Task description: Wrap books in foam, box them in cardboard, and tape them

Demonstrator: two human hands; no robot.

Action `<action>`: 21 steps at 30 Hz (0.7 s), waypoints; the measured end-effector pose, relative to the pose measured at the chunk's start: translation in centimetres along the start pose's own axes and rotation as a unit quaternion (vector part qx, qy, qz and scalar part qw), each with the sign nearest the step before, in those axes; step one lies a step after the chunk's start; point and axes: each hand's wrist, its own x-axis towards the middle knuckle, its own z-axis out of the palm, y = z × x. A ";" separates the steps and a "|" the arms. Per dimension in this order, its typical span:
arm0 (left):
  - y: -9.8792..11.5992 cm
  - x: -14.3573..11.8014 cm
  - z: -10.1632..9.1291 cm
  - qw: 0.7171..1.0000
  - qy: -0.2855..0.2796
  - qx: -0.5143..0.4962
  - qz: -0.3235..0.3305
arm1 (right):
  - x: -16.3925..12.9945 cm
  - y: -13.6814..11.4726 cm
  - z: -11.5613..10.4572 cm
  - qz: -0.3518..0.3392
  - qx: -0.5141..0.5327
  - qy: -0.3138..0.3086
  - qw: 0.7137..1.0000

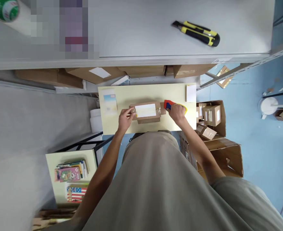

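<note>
Palm down, the left hand [125, 120] is pinching a carton's [145, 110] left end. The right hand [177, 113] is gripping a tape dispenser [167, 104] toward the tabletop's [177, 93] right edge.

Left hand [125, 120] on left end of cardboard box [145, 110]; right hand [177, 113] gripping red-and-blue tool [167, 104].

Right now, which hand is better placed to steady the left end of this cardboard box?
Probably your left hand: it is at that end of the cardboard box, and no tool shows in it. Your right hand grips a red, blue and yellow handheld tool by the opposite end.
</note>
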 end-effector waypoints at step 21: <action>27.8 10.9 -7.5 0.916 0.130 -0.081 0.371 | 5.1 -10.4 -21.3 -0.269 0.047 0.423 0.864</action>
